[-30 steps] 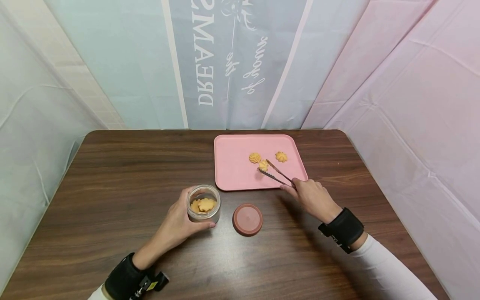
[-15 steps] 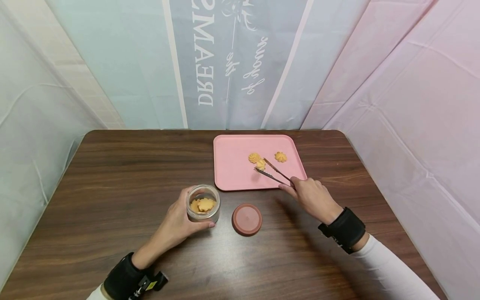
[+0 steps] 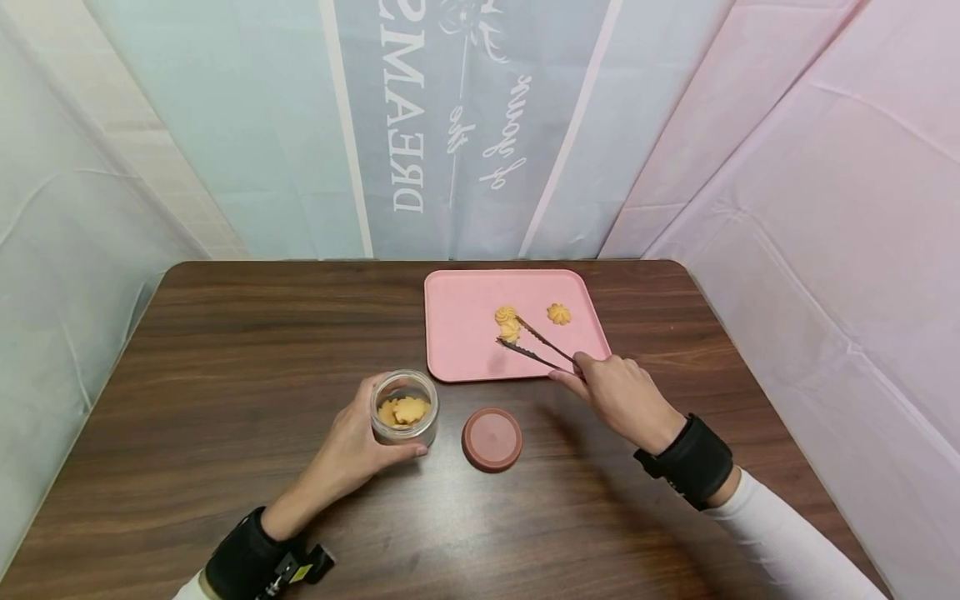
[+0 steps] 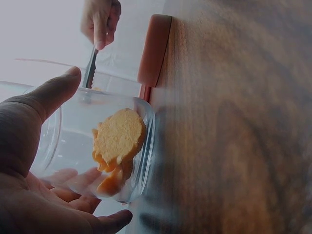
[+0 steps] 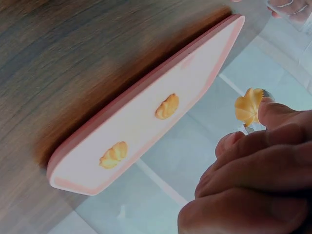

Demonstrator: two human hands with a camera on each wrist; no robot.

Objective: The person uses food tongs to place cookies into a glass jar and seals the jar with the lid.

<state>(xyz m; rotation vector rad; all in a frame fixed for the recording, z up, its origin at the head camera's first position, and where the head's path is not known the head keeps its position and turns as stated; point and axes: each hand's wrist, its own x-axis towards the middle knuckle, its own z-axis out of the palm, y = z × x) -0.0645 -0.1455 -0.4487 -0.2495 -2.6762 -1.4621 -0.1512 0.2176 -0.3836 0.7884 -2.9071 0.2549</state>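
Overhead, the head view lays out a dark wooden table (image 3: 225, 333) with a pink tray (image 3: 457, 350) at centre, just above the hands. The right hand (image 3: 618, 396) pinches a pair of metal tongs (image 3: 540, 350) near their hinge end, and their tips close on a cookie (image 3: 509, 330) held just over the tray, right beside a second cookie (image 3: 506, 313); a third cookie (image 3: 557, 313) lies apart toward the tray's right side. Lower left of centre, the left hand (image 3: 352, 446) curls round a small glass jar (image 3: 406, 407) standing on the table with cookies inside. A round reddish lid (image 3: 492, 438) lies flat between the two hands, apart from both.

Closer in, the left wrist view shows what the head view cannot: the thumb (image 4: 48, 95) and fingers wrapped against the jar's (image 4: 141, 146) clear wall, and the jar cookies (image 4: 119, 139) seen through the glass. The lid (image 4: 155, 48) appears edge-on at the top, with the other hand (image 4: 101, 19) and tongs (image 4: 90, 68) beyond. The bright upper left is washed out.

Lastly, the right wrist view fills its lower right with the gripping fingers (image 5: 258, 175), which hide nearly all of the tongs. The held cookie (image 5: 248, 108) shows just above a fingertip. The tray (image 5: 195, 102) runs diagonally, carrying the two loose cookies (image 5: 167, 106) and (image 5: 113, 154). The table near it is blurred.
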